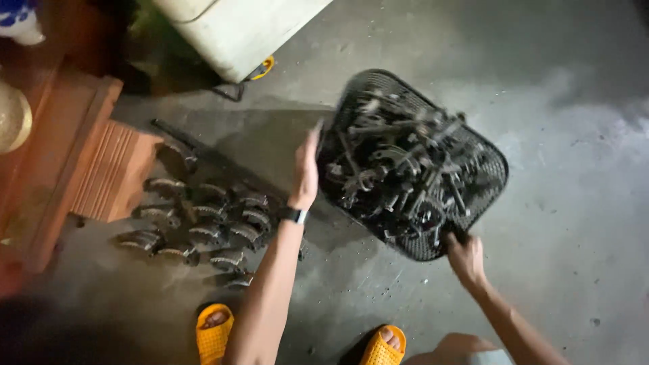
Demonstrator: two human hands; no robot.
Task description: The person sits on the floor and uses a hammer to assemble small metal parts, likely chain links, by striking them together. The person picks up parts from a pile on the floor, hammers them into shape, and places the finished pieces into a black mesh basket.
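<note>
Basket (488,177) rims gripped by both hands, bare floor (574,223) rightward.

Bare floor (574,203) right of basket (412,162); curved parts (203,223), brick (111,172) crowd left.

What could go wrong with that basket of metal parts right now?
The black mesh basket is tilted, held by the left hand and right hand at its rim; loose metal parts might spill out. Falling pieces could land near the feet in yellow sandals or scatter the curved parts laid out on the floor.
</note>
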